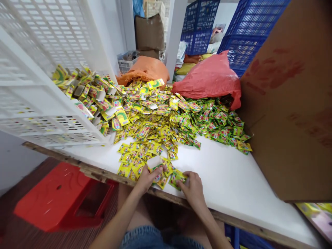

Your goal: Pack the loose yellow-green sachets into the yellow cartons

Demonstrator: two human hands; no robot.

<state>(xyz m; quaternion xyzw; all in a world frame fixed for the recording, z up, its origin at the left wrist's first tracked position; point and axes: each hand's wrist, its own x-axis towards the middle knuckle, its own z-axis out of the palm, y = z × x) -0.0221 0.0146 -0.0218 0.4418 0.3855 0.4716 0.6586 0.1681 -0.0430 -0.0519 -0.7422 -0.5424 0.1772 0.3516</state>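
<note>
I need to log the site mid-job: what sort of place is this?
Probably a small packing workshop: small packets and little printed cartons lie heaped on a white worktable, with blue plastic crates stacked behind and a large cardboard box at the right.

Small printed carton (155,163), white flap open, in left hand (148,178), flap end facing away, green-and-yellow packet (177,177), pinched in right hand (194,186), just right of carton

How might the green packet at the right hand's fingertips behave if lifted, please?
The green packet is probably light, being smaller than the right hand. Its thin pouch shape suggests it may flex, and its shiny surface could be slippery.
</note>
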